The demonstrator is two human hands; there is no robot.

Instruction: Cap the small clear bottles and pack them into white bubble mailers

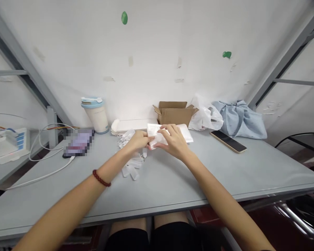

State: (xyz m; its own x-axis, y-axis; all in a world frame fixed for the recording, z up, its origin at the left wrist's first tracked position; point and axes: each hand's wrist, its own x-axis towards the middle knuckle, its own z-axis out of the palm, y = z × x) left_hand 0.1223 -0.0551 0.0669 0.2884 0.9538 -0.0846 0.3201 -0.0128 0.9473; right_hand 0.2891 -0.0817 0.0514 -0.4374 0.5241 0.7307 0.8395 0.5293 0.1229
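At the centre of the clock face is the white packet [153, 130], held just above the table [170, 184] between the two hands. The left hand [140, 140], at 9 o'clock, has its grip pinching the packet's near left edge between thumb and fingers. The right hand [174, 141], at 4 o'clock, lays its bent fingers over the face with the thumb apart near the lower edge; I cannot tell whether this grip squeezes. Another white piece [185, 133] shows beyond it at 3 o'clock; whether it joins the packet is unclear.

Small translucent pieces [133, 170] lie at 7 o'clock, and a tangle of white cord [123, 139] sits at 9, beside the left hand. Flat white boxes [136, 124] rest at 10 o'clock, with a lidded cup [98, 116] farther out. An open brown carton [176, 115] stands at 1 o'clock, a plastic bag [205, 116] just beside it at 2. Toward 3 are a blue cloth bundle [242, 122] and, nearer, a dark-screened phone [228, 141].
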